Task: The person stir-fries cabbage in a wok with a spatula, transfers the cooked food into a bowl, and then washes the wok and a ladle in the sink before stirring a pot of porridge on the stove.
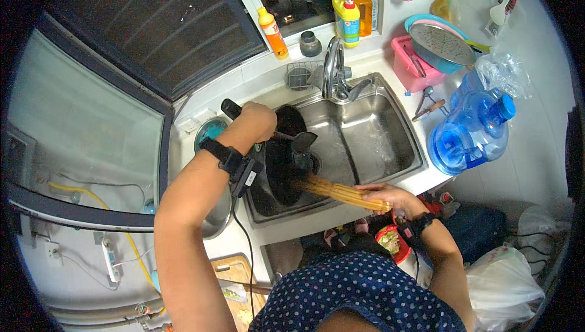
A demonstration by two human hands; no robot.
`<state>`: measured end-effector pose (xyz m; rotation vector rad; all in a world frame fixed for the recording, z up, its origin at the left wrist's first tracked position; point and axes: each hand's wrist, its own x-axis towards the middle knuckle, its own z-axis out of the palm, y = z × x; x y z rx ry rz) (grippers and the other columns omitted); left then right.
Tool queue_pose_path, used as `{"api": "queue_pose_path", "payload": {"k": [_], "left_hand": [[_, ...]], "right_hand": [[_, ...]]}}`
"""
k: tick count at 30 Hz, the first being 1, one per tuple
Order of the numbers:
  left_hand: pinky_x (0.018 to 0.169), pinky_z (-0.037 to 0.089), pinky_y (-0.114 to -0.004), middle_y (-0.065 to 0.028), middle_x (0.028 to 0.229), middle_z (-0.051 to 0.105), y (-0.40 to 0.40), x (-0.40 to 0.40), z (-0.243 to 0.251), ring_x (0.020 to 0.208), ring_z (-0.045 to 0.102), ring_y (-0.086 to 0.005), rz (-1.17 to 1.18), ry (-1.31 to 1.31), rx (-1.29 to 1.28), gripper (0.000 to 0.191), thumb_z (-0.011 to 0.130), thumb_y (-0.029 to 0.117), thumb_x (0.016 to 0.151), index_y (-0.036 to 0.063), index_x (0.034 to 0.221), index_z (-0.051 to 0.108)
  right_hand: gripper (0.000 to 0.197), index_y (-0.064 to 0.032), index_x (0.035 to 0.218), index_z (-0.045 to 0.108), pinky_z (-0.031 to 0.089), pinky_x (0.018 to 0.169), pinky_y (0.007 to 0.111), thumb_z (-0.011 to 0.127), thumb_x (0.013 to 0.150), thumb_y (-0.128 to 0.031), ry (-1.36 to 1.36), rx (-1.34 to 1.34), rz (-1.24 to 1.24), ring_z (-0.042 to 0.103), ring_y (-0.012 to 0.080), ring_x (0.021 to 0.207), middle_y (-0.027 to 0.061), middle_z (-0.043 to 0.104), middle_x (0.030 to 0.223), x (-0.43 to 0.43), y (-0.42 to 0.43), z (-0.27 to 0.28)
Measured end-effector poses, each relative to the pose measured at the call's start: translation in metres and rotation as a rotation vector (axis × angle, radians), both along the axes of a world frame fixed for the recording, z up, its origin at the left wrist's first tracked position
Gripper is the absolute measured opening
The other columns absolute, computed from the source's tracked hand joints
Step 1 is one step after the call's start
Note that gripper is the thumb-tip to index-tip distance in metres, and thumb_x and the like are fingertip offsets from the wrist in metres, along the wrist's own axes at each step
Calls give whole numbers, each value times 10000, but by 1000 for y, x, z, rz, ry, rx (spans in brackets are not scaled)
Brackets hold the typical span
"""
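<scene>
My left hand [258, 121] is closed around a cooking spatula. Its thick black handle [231, 109] sticks out at the upper left, and its dark blade [304, 141] reaches over a black wok [281, 179]. The wok sits tilted in the left part of a steel sink [379, 131]. A bundled bamboo wok brush [340, 192] is gripped near its butt end by my right hand [388, 197]. The brush's far end lies against the wok's dark inside, where its tips are blurred. My left forearm hides part of the counter beside the sink.
Behind the sink rises a chrome faucet [333, 66]. Large blue water bottles [473, 131] and a pink bin [413, 64] stand on the right. A yellow detergent jug [346, 16] is on the sill. At lower left lies a wooden cutting board [237, 268] with a knife [251, 287].
</scene>
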<state>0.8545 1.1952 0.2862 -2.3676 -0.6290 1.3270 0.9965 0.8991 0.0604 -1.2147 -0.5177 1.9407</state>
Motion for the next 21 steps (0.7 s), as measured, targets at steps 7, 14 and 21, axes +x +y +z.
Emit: {"api": "queue_pose_path", "payload": {"k": [7, 14, 21], "left_hand": [[729, 498, -361, -82, 975, 675, 3, -11, 11, 913, 643, -256, 6, -82, 52, 248, 643, 120, 700, 99, 940, 702], [701, 516, -374, -127, 922, 673, 9, -32, 3, 870, 647, -286, 84, -137, 35, 236, 641, 100, 667, 61, 893, 697], [680, 526, -391, -169, 858, 669, 5, -24, 12, 820, 649, -321, 49, -209, -24, 232, 641, 73, 614, 31, 834, 698]], "right_hand": [[540, -133, 1290, 496, 489, 477, 250, 664, 802, -294, -198, 13, 258, 586, 124, 636, 72, 629, 845, -29, 58, -38], [530, -132, 1270, 521, 493, 486, 279, 665, 783, -280, -729, 93, 35, 582, 129, 525, 89, 648, 769, -36, 50, -15], [544, -166, 1236, 556, 512, 523, 286, 695, 756, -382, -682, 20, 274, 592, 159, 514, 108, 648, 757, -31, 67, -45]]}}
